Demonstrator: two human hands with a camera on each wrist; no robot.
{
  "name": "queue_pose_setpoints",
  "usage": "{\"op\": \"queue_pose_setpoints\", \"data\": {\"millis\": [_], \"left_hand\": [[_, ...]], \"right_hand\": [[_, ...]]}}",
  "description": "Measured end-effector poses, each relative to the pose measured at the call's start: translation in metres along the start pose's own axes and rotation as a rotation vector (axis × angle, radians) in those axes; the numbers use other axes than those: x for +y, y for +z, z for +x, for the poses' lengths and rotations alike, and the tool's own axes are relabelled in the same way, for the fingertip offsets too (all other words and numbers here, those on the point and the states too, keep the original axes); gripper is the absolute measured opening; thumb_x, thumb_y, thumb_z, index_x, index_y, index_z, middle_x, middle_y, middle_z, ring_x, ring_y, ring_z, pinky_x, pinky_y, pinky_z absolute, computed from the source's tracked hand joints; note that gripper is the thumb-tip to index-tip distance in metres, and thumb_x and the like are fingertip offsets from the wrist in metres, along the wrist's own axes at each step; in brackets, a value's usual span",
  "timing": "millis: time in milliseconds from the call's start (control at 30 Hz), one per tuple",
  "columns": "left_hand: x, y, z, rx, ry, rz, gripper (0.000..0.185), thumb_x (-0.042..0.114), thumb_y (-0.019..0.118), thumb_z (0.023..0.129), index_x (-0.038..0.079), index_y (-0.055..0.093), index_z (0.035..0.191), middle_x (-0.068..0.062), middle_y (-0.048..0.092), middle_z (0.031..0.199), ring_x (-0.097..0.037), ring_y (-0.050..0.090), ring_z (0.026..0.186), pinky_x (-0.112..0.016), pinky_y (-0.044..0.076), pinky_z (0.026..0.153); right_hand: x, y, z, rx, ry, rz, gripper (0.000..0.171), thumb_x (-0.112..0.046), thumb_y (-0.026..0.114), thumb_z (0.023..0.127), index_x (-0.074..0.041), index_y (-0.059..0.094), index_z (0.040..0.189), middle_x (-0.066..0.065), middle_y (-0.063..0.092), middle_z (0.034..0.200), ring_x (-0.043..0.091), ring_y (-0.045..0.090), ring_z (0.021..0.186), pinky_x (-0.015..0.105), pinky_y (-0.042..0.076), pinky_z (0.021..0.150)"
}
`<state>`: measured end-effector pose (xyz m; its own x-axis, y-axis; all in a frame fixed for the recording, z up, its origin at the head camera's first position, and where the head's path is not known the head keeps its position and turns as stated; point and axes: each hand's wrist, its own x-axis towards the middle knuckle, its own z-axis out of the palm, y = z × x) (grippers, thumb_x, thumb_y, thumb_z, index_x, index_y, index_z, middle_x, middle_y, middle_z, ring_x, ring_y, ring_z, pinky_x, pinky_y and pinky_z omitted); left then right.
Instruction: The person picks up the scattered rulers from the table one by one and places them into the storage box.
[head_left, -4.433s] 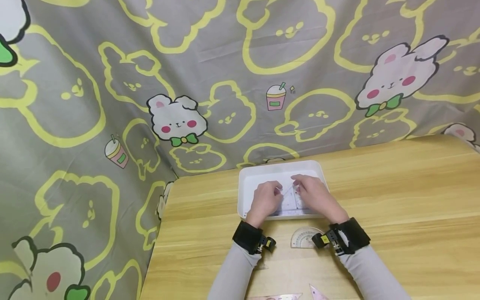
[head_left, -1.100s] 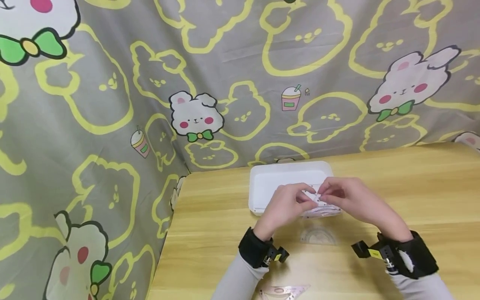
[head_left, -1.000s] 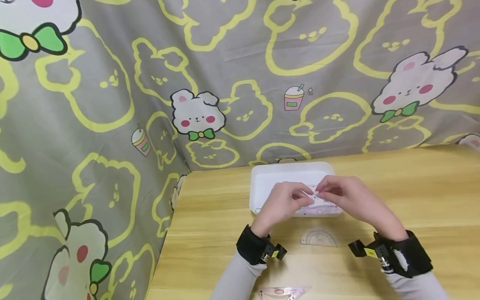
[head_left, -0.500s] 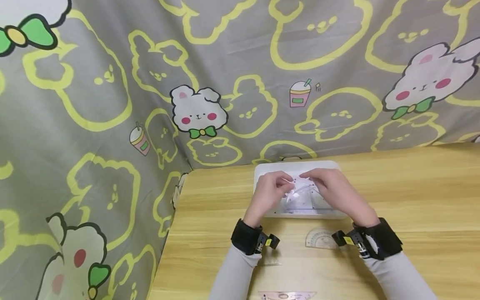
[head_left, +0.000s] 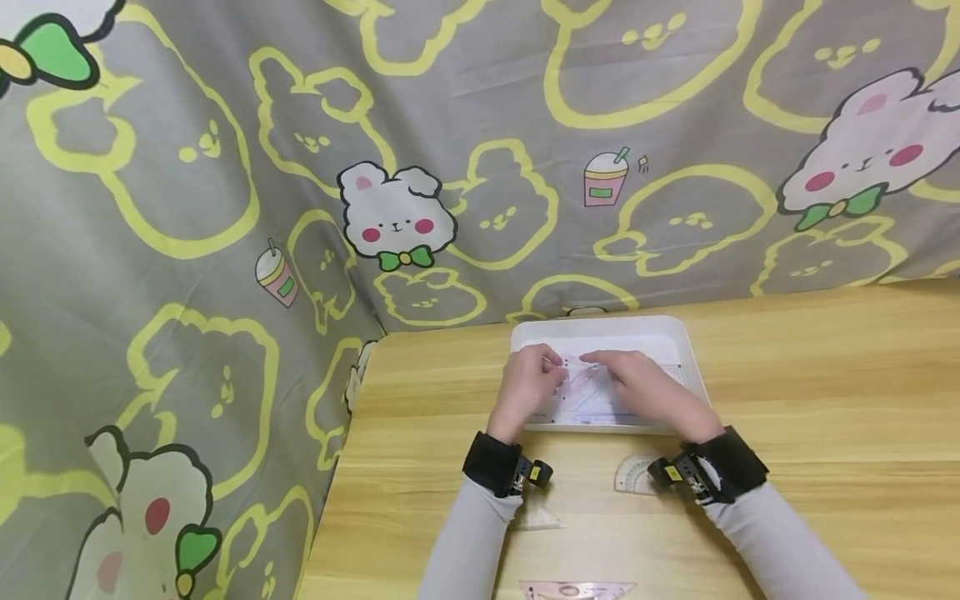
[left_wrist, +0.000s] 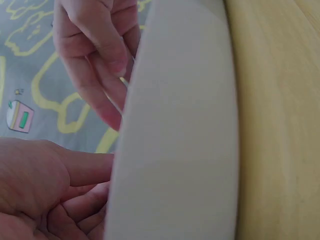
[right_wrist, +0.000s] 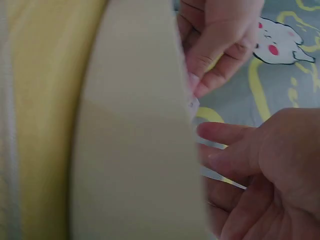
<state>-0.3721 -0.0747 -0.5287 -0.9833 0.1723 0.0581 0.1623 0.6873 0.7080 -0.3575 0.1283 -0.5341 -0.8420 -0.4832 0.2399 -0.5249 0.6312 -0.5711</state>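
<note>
Both hands are working inside the white tray [head_left: 693, 367] on the table [head_left: 825, 400]. The left hand [head_left: 525, 385] and the right hand [head_left: 645, 390] are each pinching the clear set square [head_left: 581, 385], which is lying low in the tray between them. A protractor [head_left: 632, 475] is lying on the table just beside the right wrist.

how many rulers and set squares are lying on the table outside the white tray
3. A protractor lies by the right wrist, a small clear set square by the left wrist, and a pink set square at the bottom edge. The arms may hide others; the tray holds more.
</note>
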Motion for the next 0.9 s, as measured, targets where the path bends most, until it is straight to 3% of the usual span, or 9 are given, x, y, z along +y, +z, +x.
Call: {"op": "queue_pose_setpoints", "data": {"millis": [433, 733, 900], "left_hand": [[-0.007, 0.017, 0.003, 0.074, 0.002, 0.171, 0.006, 0.009, 0.077, 0.091, 0.005, 0.079, 0.094, -0.007, 0.076, 0.087, -0.021, 0.069, 0.081, -0.031, 0.054, 0.071], [-0.008, 0.021, 0.002, 0.059, -0.041, 0.152, 0.016, 0.015, 0.083, 0.088, 0.005, 0.078, 0.099, -0.004, 0.075, 0.086, -0.019, 0.069, 0.083, -0.031, 0.053, 0.075], [-0.007, 0.020, 0.002, 0.047, -0.076, 0.144, 0.020, 0.016, 0.082, 0.088, 0.004, 0.076, 0.103, -0.004, 0.075, 0.089, -0.020, 0.069, 0.086, -0.034, 0.054, 0.077]], "right_hand": [[0.003, 0.012, -0.005, -0.034, 0.067, 0.005, 0.039, 0.007, 0.049, 0.099, 0.012, 0.060, 0.136, 0.032, 0.062, 0.136, 0.051, 0.058, 0.129, 0.062, 0.043, 0.110], [0.006, 0.009, -0.004, -0.041, 0.072, 0.004, 0.040, 0.006, 0.048, 0.101, 0.013, 0.058, 0.139, 0.033, 0.061, 0.138, 0.051, 0.057, 0.130, 0.061, 0.043, 0.110], [0.013, -0.001, -0.005, 0.004, 0.110, 0.024, 0.042, 0.005, 0.043, 0.103, 0.013, 0.053, 0.143, 0.034, 0.056, 0.143, 0.051, 0.051, 0.136, 0.062, 0.039, 0.114]]}}
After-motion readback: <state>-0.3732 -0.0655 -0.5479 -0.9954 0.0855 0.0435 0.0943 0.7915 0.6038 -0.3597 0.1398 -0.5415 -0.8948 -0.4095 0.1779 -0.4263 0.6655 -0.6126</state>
